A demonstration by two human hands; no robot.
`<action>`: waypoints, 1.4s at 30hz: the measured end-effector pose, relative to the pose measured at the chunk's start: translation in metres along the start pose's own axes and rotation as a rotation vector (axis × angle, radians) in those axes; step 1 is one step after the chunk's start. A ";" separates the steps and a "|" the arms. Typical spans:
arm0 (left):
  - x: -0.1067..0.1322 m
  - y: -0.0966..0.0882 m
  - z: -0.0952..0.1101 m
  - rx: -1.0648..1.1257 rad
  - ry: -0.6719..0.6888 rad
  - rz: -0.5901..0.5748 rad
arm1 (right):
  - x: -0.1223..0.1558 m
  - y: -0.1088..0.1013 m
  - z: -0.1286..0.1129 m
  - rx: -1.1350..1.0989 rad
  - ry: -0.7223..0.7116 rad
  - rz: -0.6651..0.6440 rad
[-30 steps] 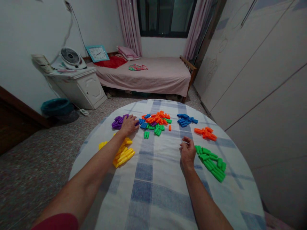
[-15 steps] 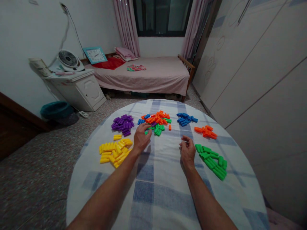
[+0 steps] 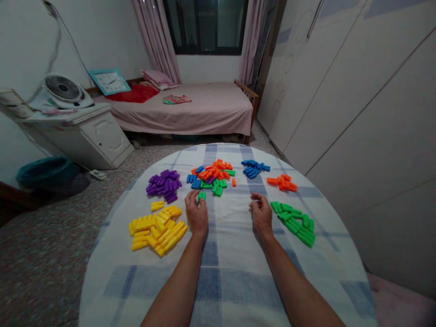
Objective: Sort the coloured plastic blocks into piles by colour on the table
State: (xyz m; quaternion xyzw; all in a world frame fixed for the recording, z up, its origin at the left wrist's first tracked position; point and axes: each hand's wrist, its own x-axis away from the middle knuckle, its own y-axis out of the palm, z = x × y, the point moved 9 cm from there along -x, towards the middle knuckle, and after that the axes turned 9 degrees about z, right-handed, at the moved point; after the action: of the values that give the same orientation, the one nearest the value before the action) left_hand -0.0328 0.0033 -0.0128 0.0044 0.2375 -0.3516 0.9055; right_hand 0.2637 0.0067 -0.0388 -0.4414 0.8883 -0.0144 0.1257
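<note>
My left hand (image 3: 197, 214) is low over the cloth, its thumb and fingers apart. A small green plastic piece (image 3: 202, 195) lies right at its fingertips; I cannot tell whether they touch it. Beyond is a mixed pile of orange pieces (image 3: 216, 169), blue pieces (image 3: 196, 184) and green pieces (image 3: 219, 187). My right hand (image 3: 262, 214) rests on its side with loosely curled, parted fingers and nothing visible in them. Just right of it lies a group of green pieces (image 3: 296, 222).
Purple pieces (image 3: 165, 184) and yellow pieces (image 3: 158, 229) lie on the left. Blue pieces (image 3: 255, 168) and orange pieces (image 3: 282, 182) lie at the back right. The round table wears a checked cloth (image 3: 235, 290). A bed (image 3: 204, 111) and a wardrobe (image 3: 357, 127) stand beyond.
My left hand has drawn back from the mixed pile toward me, and a small green piece now shows at its fingertips. The view has turned slightly right. My right hand stays about where it was.
</note>
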 end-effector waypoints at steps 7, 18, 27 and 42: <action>0.002 0.003 -0.010 0.005 -0.107 0.001 | 0.004 0.015 -0.024 0.340 -0.136 -0.201; 0.002 0.006 -0.005 0.012 -0.100 -0.037 | 0.022 0.135 -0.075 0.706 -0.530 -0.524; 0.000 0.004 -0.001 0.004 -0.064 -0.004 | 0.019 0.157 -0.070 0.842 -0.575 -0.413; 0.001 0.006 -0.001 0.005 -0.049 -0.025 | 0.053 0.092 -0.066 0.910 -0.780 -0.443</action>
State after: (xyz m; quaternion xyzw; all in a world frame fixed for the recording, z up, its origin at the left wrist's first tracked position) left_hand -0.0291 0.0074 -0.0145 -0.0049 0.2145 -0.3636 0.9065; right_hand 0.1452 0.0156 0.0008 -0.4900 0.5699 -0.2541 0.6087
